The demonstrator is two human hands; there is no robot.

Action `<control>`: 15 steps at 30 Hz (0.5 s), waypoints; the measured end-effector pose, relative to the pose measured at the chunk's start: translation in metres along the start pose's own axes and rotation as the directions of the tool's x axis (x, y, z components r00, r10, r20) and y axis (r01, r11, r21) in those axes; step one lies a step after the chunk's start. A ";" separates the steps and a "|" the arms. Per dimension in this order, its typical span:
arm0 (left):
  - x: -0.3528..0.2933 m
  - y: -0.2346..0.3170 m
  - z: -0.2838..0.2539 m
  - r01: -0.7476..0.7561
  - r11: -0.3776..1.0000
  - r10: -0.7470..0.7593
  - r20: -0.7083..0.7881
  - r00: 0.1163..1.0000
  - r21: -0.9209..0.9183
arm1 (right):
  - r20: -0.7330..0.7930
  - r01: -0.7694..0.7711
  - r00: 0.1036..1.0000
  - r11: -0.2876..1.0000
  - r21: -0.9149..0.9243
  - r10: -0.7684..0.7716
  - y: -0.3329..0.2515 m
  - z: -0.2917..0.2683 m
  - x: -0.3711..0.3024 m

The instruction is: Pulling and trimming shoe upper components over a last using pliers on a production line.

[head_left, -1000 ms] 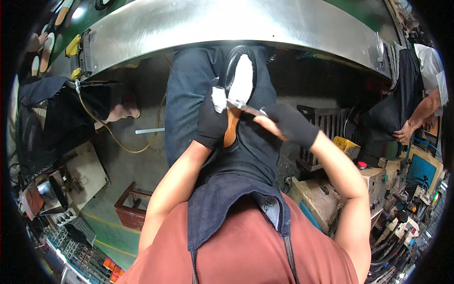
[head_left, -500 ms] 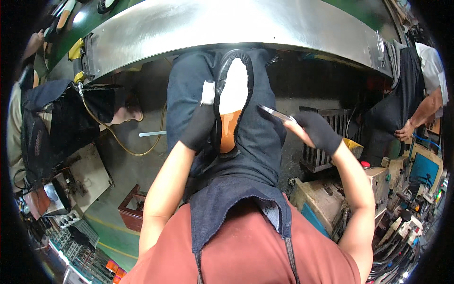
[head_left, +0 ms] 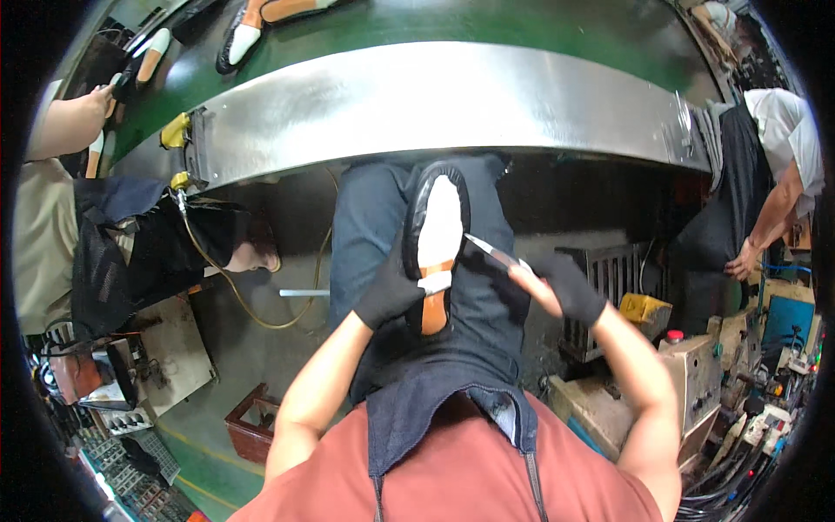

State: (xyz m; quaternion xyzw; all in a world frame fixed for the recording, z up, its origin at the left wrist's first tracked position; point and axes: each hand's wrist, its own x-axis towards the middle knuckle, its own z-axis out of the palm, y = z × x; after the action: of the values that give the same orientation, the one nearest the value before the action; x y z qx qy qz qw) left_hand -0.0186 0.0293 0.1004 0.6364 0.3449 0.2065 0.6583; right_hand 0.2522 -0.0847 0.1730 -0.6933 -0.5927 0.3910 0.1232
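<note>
An unfinished black shoe (head_left: 442, 217) lies bottom up over my thighs, toe pointing away. Its underside is white at the front and tan toward the heel, with gathered black material around the edge. My left hand (head_left: 389, 287), in a black fingerless glove, grips it from the left; the thumb, wrapped in white, presses across the tan part, and the other fingers are hidden. In my gloved right hand (head_left: 570, 283) is a knife (head_left: 494, 252) with a slim pointed blade. Its tip is at the shoe's right edge; whether it touches I cannot tell.
Ahead runs a metal bench edge (head_left: 470, 96) beside a green belt (head_left: 522, 26) carrying more shoes (head_left: 242, 39). Left are a person's arm (head_left: 74, 122), a yellow-handled tool (head_left: 177, 130) and its hose. Another person (head_left: 783, 174) and a machine with a red button (head_left: 674, 336) are right.
My left thumb has come from beside the shoe onto its sole. The knife tip has moved in to the shoe's right edge. The whole view has shifted, showing more of the belt.
</note>
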 end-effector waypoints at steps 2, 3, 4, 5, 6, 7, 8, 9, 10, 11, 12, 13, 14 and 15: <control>-0.008 0.015 -0.002 0.043 0.993 -0.046 -0.026 0.999 -0.105 | 0.194 -0.410 0.910 0.735 0.540 0.365 0.012 0.039 -0.025; -0.009 0.023 -0.005 0.040 0.988 -0.047 -0.044 0.998 -0.148 | 0.158 -0.429 0.874 0.576 0.696 0.459 0.013 0.068 -0.034; -0.005 0.032 -0.007 0.057 0.984 -0.076 -0.103 0.992 -0.170 | 0.276 -0.570 0.793 0.502 0.650 0.543 0.018 0.089 -0.035; 0.003 0.042 -0.013 -0.016 0.997 0.004 -0.174 0.985 -0.071 | 0.243 -0.537 0.798 0.466 0.703 0.551 0.018 0.116 -0.033; 0.016 0.053 -0.018 -0.134 0.987 0.104 -0.275 0.956 -0.091 | 0.235 -0.539 0.766 0.398 0.742 0.598 0.019 0.139 -0.028; 0.030 0.065 -0.031 -0.121 0.957 0.043 -0.282 0.958 -0.263 | 0.193 -0.504 0.728 0.323 0.801 0.658 0.018 0.159 -0.019; 0.073 0.077 -0.047 0.195 0.849 -0.278 -0.102 0.955 -0.492 | 0.150 -0.485 0.742 0.369 0.793 0.654 0.023 0.168 -0.010; 0.095 0.090 -0.059 0.219 0.877 -0.337 -0.224 0.914 -0.429 | 0.171 -0.532 0.728 0.390 0.751 0.664 0.025 0.173 0.000; 0.136 0.104 -0.083 0.187 0.775 -0.284 -0.069 0.956 -0.604 | 0.139 -0.489 0.754 0.408 0.771 0.642 0.028 0.172 0.013; 0.164 0.114 -0.097 0.098 0.788 -0.173 -0.066 0.983 -0.607 | 0.163 -0.494 0.771 0.416 0.763 0.616 0.031 0.166 0.026; 0.207 0.126 -0.120 0.078 0.839 -0.118 -0.041 0.992 -0.538 | 0.185 -0.497 0.787 0.427 0.756 0.588 0.033 0.158 0.040; 0.235 0.135 -0.133 -0.119 0.944 0.077 -0.146 0.986 -0.308 | 0.213 -0.542 0.768 0.436 0.718 0.604 0.036 0.146 0.056; 0.255 0.137 -0.141 -0.142 0.943 0.104 -0.138 0.985 -0.302 | 0.002 -0.270 0.858 0.447 0.853 0.513 0.032 0.140 0.070; 0.271 0.139 -0.146 -0.143 0.940 0.104 -0.138 0.985 -0.309 | 0.060 -0.328 0.846 0.427 0.843 0.531 0.032 0.130 0.087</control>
State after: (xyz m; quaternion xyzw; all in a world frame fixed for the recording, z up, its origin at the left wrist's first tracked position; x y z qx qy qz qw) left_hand 0.0830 0.3380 0.1918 0.5292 0.3053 0.3378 0.7160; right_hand 0.1848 -0.0511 0.0321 -0.7169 -0.1221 0.5628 0.3928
